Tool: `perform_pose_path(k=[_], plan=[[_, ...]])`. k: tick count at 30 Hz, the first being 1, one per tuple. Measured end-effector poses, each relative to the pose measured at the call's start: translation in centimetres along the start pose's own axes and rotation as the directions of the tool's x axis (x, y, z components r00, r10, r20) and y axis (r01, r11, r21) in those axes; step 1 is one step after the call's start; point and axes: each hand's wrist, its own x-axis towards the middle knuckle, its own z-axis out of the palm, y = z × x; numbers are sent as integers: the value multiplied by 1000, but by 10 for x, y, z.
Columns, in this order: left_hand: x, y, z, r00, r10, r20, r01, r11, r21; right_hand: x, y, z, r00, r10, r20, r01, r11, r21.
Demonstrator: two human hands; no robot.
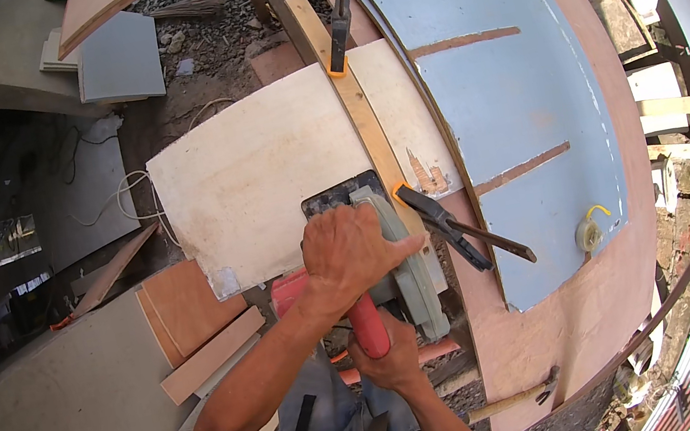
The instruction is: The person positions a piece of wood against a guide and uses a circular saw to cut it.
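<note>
A circular saw point(368, 326) with a red body and grey blade guard stands at the near edge of an off-white wooden board point(253, 162). Its black base plate rests partly on that board. My left hand point(340, 249) is closed over the saw's front part, thumb pointing right. Behind it, my right hand point(390, 351) wraps the red rear handle; its fingers are partly hidden. Along the saw's right side runs a straight wooden strip point(366, 124) laid across the board. One bar clamp point(339, 36) presses its far part, another bar clamp point(443, 221) its near part.
A light-blue panel point(508, 94) with slots lies at right on a larger plywood sheet point(561, 339), with a tape roll point(589, 235) on it. A hammer point(516, 399) lies at the sheet's near edge. Plywood offcuts point(190, 303) and a white cord point(128, 189) are at left.
</note>
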Motion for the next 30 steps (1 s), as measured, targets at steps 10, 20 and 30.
perform_pose_path(k=[10, 20, 30], plan=[[8, 1, -8, 996, -74, 55, 74, 997, 1, 6, -1, 3, 1000, -23, -21, 23, 1000, 2], [12, -1, -10, 994, -81, 78, 82, 997, -6, 9, 0, 5, 1000, -10, -8, 10, 1000, 18], [18, -3, -14, 995, -78, 60, 77, 997, 19, 16, -4, 5, 1000, 9, 14, -9, 1000, 23]])
